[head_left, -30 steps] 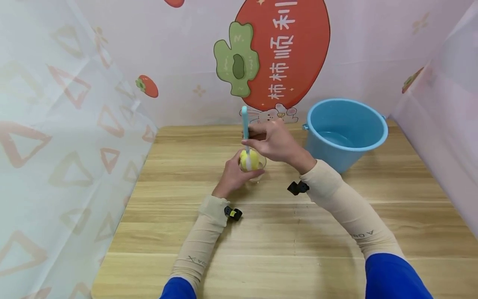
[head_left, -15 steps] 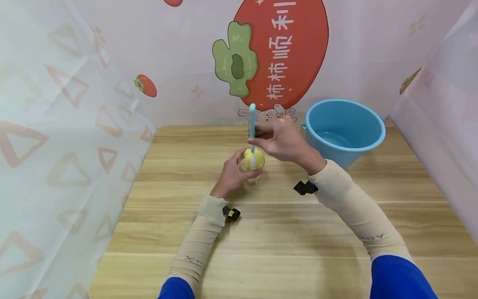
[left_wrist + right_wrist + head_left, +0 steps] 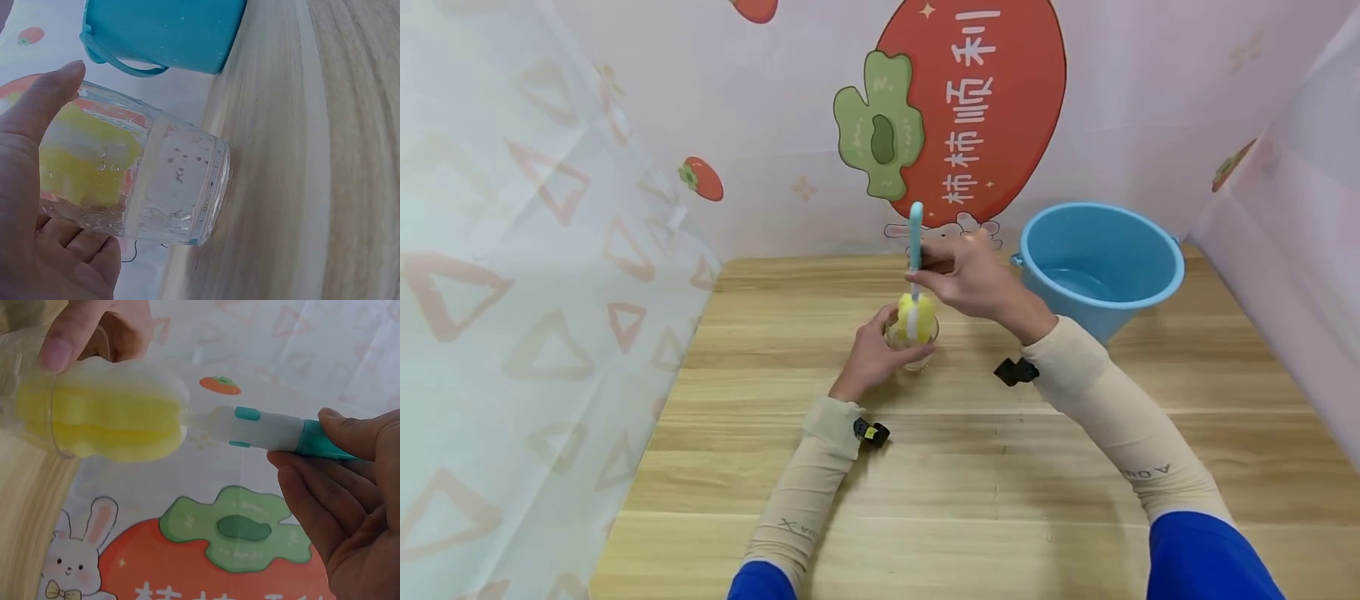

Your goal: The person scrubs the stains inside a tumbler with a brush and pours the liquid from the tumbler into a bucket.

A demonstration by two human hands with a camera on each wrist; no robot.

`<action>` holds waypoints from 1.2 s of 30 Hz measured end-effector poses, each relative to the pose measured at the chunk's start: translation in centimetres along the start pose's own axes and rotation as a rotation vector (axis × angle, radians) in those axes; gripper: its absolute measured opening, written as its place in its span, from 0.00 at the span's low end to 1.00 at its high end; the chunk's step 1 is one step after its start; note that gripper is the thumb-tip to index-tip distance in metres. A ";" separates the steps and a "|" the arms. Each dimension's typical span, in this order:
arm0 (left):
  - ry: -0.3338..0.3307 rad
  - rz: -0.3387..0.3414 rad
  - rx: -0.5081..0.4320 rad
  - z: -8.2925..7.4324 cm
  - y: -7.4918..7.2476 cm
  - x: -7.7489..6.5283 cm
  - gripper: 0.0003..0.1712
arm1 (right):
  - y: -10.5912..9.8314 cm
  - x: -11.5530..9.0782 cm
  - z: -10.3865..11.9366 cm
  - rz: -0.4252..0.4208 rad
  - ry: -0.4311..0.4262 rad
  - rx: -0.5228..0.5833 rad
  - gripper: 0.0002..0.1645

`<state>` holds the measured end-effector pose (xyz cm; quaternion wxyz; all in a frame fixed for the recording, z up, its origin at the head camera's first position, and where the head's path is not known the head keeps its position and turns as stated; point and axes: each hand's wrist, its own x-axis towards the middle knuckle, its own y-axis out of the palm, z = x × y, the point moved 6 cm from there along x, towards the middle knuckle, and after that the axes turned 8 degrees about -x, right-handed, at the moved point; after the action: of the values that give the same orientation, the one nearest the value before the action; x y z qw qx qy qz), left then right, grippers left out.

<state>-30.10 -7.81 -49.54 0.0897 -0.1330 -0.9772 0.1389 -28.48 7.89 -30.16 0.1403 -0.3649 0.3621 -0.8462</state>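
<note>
My left hand (image 3: pixel 875 357) grips a clear drinking glass (image 3: pixel 178 181), thumb on one side and fingers on the other, with the glass base close to the tabletop. Water drops cling to its wall. Inside the mouth of the glass is the yellow and white sponge head (image 3: pixel 119 415) of a bottle brush, its upper part standing out past the rim. My right hand (image 3: pixel 973 275) pinches the brush's teal and white handle (image 3: pixel 269 431) between thumb and fingers above the glass. In the head view the brush stands nearly upright.
A blue bucket (image 3: pixel 1097 292) stands at the back right of the wooden table (image 3: pixel 970 500), near the right hand. Behind the table hangs a patterned cloth backdrop (image 3: pixel 790 125). Small wet drops mark the tabletop in front of the hands.
The brush has shifted to the right and turned more upright, the right hand moving with it. The sponge head's position in the glass mouth has changed slightly. The left hand keeps its grip.
</note>
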 end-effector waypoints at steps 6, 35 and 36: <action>0.005 -0.002 0.011 -0.4 -0.2 0.1 0.54 | -1.3 -1.1 0.1 -0.053 0.017 0.019 0.15; 0.031 -0.009 0.019 -0.5 -0.2 -0.1 0.51 | -3.9 1.2 2.7 -0.094 -0.005 -0.004 0.16; 0.029 -0.011 0.015 -0.5 -0.2 -0.1 0.50 | -4.2 1.4 3.0 -0.098 -0.006 0.000 0.17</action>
<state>-29.92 -7.87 -49.03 0.1056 -0.1292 -0.9754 0.1440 -27.18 8.57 -25.04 0.0997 -0.3850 0.3435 -0.8508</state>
